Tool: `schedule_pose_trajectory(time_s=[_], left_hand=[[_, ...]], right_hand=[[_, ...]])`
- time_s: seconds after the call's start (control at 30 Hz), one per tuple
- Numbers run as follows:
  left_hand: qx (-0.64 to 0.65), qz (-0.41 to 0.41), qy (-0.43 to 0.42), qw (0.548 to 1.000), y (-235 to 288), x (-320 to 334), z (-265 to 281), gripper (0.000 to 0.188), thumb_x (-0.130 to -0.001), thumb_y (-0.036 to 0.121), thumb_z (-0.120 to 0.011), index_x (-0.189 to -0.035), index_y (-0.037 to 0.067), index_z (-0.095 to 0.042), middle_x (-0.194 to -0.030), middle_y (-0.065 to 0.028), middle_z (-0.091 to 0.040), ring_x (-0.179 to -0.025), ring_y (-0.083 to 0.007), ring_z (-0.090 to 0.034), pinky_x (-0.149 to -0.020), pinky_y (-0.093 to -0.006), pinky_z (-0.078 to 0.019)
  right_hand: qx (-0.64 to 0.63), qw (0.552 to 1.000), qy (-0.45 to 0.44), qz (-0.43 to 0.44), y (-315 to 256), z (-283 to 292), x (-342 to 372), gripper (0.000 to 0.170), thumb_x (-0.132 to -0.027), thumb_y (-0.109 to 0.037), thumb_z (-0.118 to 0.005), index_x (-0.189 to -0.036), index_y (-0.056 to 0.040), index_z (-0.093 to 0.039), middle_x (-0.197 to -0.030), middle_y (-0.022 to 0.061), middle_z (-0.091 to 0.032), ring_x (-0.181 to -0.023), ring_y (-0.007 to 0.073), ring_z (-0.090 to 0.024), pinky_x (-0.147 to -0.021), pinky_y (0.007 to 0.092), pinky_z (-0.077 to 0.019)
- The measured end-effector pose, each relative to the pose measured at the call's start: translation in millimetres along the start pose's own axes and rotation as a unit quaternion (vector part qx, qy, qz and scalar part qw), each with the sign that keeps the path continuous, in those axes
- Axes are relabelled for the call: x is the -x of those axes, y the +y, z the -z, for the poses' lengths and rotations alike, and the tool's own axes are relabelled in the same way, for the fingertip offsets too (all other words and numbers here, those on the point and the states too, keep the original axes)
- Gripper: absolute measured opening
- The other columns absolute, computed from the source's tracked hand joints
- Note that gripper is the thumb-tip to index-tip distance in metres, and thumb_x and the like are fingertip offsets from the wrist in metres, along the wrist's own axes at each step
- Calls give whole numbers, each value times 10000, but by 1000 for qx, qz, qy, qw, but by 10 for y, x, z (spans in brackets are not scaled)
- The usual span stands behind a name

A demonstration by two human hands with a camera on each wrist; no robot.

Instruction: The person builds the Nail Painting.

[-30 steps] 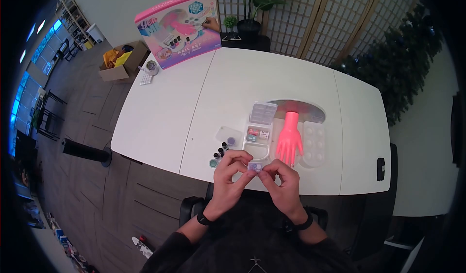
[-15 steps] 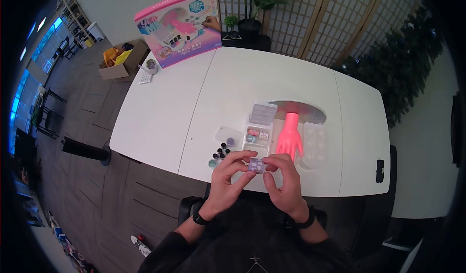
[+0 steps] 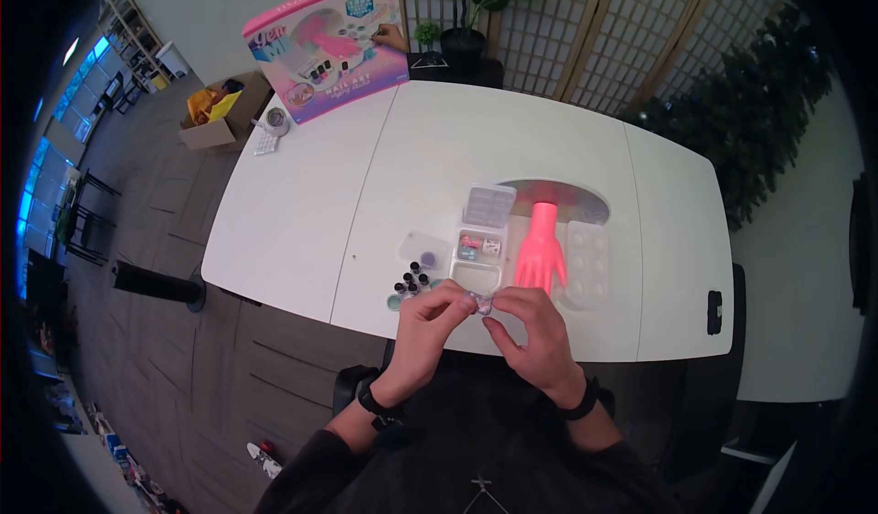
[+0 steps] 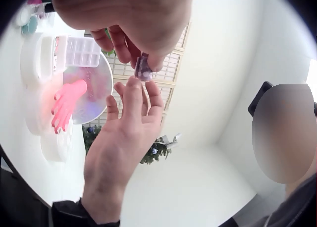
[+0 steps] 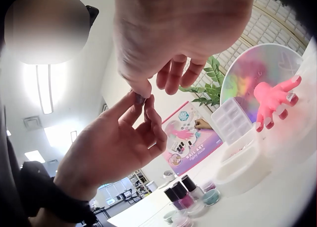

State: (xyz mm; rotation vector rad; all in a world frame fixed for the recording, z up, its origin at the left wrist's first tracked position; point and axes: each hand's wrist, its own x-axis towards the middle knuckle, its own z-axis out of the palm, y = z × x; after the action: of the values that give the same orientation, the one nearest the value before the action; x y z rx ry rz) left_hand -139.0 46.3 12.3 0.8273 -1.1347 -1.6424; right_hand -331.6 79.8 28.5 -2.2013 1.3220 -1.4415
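Purple packet (image 3: pixel 484 305), as we judge it, is between our two hands, just above the table's near edge. Our left hand (image 3: pixel 423 331) pinches it between thumb and fingers; our right hand (image 3: pixel 538 342) meets its other side, though we cannot tell whether that thumb and forefinger close on it. Compared with half a second ago, its broad spotted face has turned partly away, more of it hides behind our left fingers, and our right thumb sits nearer its lower edge. We take that as handling still under way, the packet not set down. Beyond the grip lie the white tray (image 3: pixel 476 277) and pink model hand (image 3: pixel 540 249); leftward stand small black-capped bottles (image 3: pixel 412 283).
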Motion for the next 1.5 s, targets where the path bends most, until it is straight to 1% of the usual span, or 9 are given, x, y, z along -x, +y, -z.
schedule_pose_trajectory(time_s=[0.33,1.07,1.1,1.13,1.17,1.23,1.27,1.33,1.5], left_hand=[[125,129,-10,984,-20,22,-62,231,-1142,183,-611,-1116,22,-774,-1117,-50,-766,-1048,-127,-696,-989,-334,-541],[148,160,8,976,-19,-225,-207,254,-1156,181,-578,-1215,-14,-728,-1221,-110,-791,-1099,-220,-783,-926,-342,-622],[-61,87,23,994,17,-269,-240,220,-1140,164,-592,-1189,-6,-723,-1231,-115,-785,-1116,-251,-764,-940,-375,-611],[-267,11,37,963,41,-303,-266,186,-1123,147,-607,-1162,3,-718,-1241,-120,-779,-1133,-282,-745,-955,-408,-600],[-267,12,38,963,9,-338,-256,186,-1123,147,-607,-1162,3,-718,-1241,-120,-779,-1133,-282,-745,-955,-408,-600],[-530,-213,2,821,-159,-463,-192,122,-1022,89,-666,-1111,25,-720,-1301,-136,-742,-1192,-340,-665,-985,-470,-547],[-530,-214,4,820,-256,-535,-175,122,-1022,89,-666,-1111,25,-720,-1301,-136,-742,-1192,-340,-665,-985,-470,-547],[-663,-239,-60,707,-430,-690,-194,229,-909,42,-674,-1135,22,-696,-1360,-151,-694,-1225,-380,-605,-985,-483,-500],[-711,-238,-56,659,-547,-733,-278,278,-867,40,-652,-1139,-11,-670,-1342,-161,-685,-1172,-336,-604,-941,-434,-477]], right_hand=[[61,996,26,65,44,41,-13,322,-777,45,-915,-1026,-36,-727,-984,79,-694,-818,267,-683,-665,374,-549],[-16,994,19,-109,321,291,-12,163,-895,17,-829,-1026,0,-734,-1105,113,-740,-1005,282,-723,-854,398,-590],[-17,990,39,-137,346,319,-30,158,-899,20,-825,-1025,3,-732,-1097,115,-742,-1006,289,-724,-867,400,-589],[-19,986,41,-159,407,338,-42,151,-905,23,-818,-1025,10,-729,-1103,118,-742,-1006,296,-728,-882,396,-587],[-21,986,40,-160,438,346,-52,151,-905,23,-818,-1025,10,-729,-1103,118,-742,-1006,296,-728,-882,396,-587],[4,981,29,-190,499,352,-103,121,-928,-23,-806,-1018,7,-731,-1097,117,-738,-997,296,-718,-882,389,-578],[3,982,28,-189,541,328,-142,121,-928,-23,-806,-1018,7,-731,-1097,117,-738,-997,296,-718,-882,389,-578],[16,975,-2,-222,619,266,-243,116,-952,-86,-790,-1012,1,-741,-1051,109,-707,-1005,297,-688,-882,397,-562],[93,974,-27,-207,655,73,-395,129,-957,-128,-778,-1001,-8,-757,-993,106,-651,-1021,309,-646,-883,425,-539]])
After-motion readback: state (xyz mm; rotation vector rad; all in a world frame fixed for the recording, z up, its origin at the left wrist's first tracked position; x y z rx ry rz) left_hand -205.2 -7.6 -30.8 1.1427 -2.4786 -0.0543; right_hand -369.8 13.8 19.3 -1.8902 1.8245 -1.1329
